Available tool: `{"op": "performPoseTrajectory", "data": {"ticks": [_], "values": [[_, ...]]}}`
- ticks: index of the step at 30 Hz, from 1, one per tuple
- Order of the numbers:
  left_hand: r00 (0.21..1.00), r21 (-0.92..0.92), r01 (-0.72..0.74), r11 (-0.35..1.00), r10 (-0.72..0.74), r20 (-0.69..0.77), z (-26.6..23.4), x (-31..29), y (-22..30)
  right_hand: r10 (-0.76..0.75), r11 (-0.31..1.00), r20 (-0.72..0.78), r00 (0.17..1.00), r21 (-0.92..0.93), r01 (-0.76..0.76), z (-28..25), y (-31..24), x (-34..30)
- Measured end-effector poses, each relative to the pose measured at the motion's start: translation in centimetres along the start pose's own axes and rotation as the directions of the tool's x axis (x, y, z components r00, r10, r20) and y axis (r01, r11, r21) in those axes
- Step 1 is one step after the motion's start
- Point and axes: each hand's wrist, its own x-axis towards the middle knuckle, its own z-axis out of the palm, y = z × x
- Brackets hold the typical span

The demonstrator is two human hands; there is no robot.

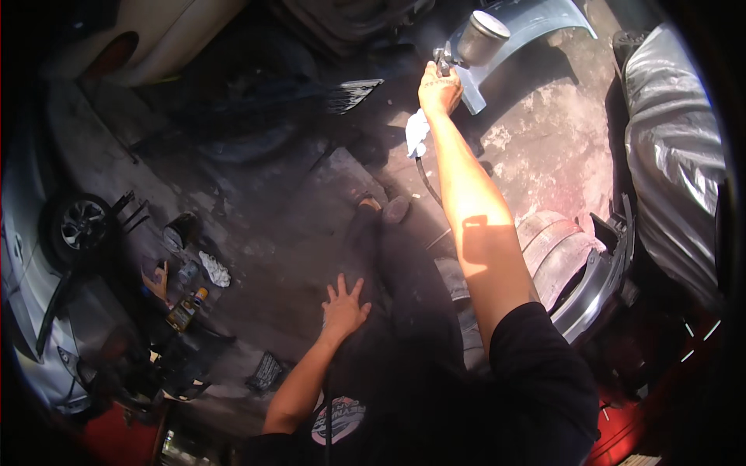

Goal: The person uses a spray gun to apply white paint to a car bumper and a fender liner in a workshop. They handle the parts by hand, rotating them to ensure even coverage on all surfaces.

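In the curled right fingers (430, 71), a spray gun (442, 60); left fingers (343, 287) spread wide, seemingly holding nothing. Looks hard, likely heavy on top, with a smooth cup (482, 40) just right of the right fingers. Best held by the handle.

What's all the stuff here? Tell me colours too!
Spray gun: one, silver, upper centre
Curved panel: one, pale blue, beyond spray gun
Cloth: one, white, by right wrist
Hose: one, black, below cloth
Cover: one, silver, right
Car: one, silver, left
Wheel: one, black-grey, left
Vehicle panel: one, beige, upper left
Bottle: one, orange-capped, lower left
Other clutter: uncountable, mostly dark, lower left
Right hand: one, bare, gripping spray gun
Left hand: one, bare, spread, lower centre
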Motion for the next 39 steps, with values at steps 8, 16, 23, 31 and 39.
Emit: {"op": "performPoseTrajectory", "data": {"ticks": [8,16,23,31,39], "values": [[0.996,-0.053,0.084,0.995,-0.085,-0.002,-3.9,-0.9,-4.0,0.117,0.993,-0.059,0.991,-0.009,-0.118,-1.0,3.8,-4.4],[0.97,0.377,0.124,0.918,-0.193,0.15,-5.1,6.1,-11.3,0.132,0.991,-0.167,0.977,0.047,-0.126,1.3,3.5,-6.7],[0.977,0.314,0.086,0.946,-0.142,0.16,-7.9,8.1,-16.8,0.156,0.986,-0.174,0.972,0.087,-0.143,4.9,1.4,-8.7],[0.983,0.397,0.054,0.916,-0.118,0.138,-10.0,8.6,-18.3,0.325,0.944,-0.355,0.876,0.069,-0.322,4.5,8.0,-12.4],[0.995,0.43,0.02,0.902,-0.061,0.083,-10.6,9.1,-18.5,0.196,0.97,-0.23,0.953,0.185,-0.155,6.3,5.5,-11.4]]}}
